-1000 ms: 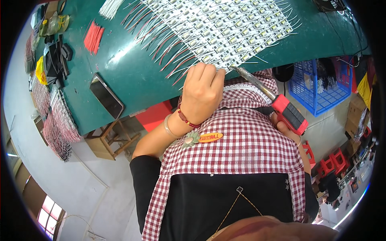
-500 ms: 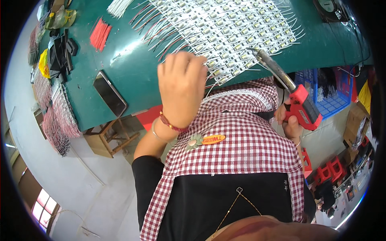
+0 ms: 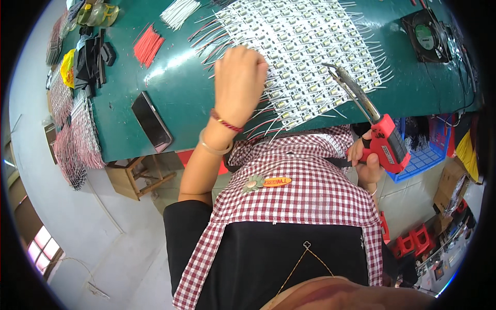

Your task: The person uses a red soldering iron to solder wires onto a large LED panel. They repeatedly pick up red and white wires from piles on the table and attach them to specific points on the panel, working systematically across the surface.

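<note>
On the table lies a wide sheet of small white circuit boards (image 3: 310,51) with wires sticking out along both sides. My left hand (image 3: 240,77) is closed over the sheet's left edge, its fingers curled downward among the red and white wires; whatever they grip is hidden beneath the hand. In my right hand (image 3: 369,163), at the table's near edge, is a red-handled soldering gun (image 3: 390,144). Its metal barrel slants up and left, and its thin tip appears over the right part of the boards; whether it touches them I cannot tell.
Bundles of red wires (image 3: 149,45) and white wires (image 3: 180,13) lie on the green table (image 3: 124,111), left of the boards. A phone (image 3: 151,121) rests near the front edge. A small black fan (image 3: 426,36) stands at right, above a blue crate (image 3: 421,157).
My left hand has moved farther up the sheet's left edge, away from me. The table and its contents appear lower as the view shifts. My right hand still holds the soldering gun.
</note>
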Tool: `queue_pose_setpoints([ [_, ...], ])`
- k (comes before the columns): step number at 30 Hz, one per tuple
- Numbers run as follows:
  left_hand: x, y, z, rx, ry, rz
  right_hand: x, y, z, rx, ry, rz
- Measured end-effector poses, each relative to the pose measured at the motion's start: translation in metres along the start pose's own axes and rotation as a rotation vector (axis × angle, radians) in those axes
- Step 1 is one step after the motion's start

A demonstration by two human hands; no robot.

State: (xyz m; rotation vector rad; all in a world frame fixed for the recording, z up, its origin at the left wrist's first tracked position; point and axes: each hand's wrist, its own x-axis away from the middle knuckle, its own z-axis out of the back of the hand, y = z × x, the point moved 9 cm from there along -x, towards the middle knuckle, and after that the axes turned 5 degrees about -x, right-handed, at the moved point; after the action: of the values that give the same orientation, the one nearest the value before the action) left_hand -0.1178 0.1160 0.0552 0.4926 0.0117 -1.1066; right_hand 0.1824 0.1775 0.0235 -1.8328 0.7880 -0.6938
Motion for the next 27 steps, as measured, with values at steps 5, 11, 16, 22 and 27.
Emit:
queue_pose_setpoints([
  [5,-0.013,-0.082,0.053,0.033,0.11,0.176,-0.008,-0.01,0.0,-0.037,0.02,0.033],
  [11,-0.075,-0.185,0.037,-0.211,0.184,0.115,-0.038,-0.022,-0.01,-0.094,-0.048,0.09],
  [16,-0.095,-0.206,0.032,-0.116,0.226,0.23,-0.05,-0.033,-0.028,-0.064,-0.09,0.144],
  [22,-0.053,-0.24,0.079,-0.48,0.107,0.331,-0.056,-0.024,-0.033,-0.073,-0.053,0.101],
  [27,-0.015,-0.249,0.071,-0.387,0.104,0.349,-0.069,-0.022,-0.037,-0.087,-0.091,0.058],
])
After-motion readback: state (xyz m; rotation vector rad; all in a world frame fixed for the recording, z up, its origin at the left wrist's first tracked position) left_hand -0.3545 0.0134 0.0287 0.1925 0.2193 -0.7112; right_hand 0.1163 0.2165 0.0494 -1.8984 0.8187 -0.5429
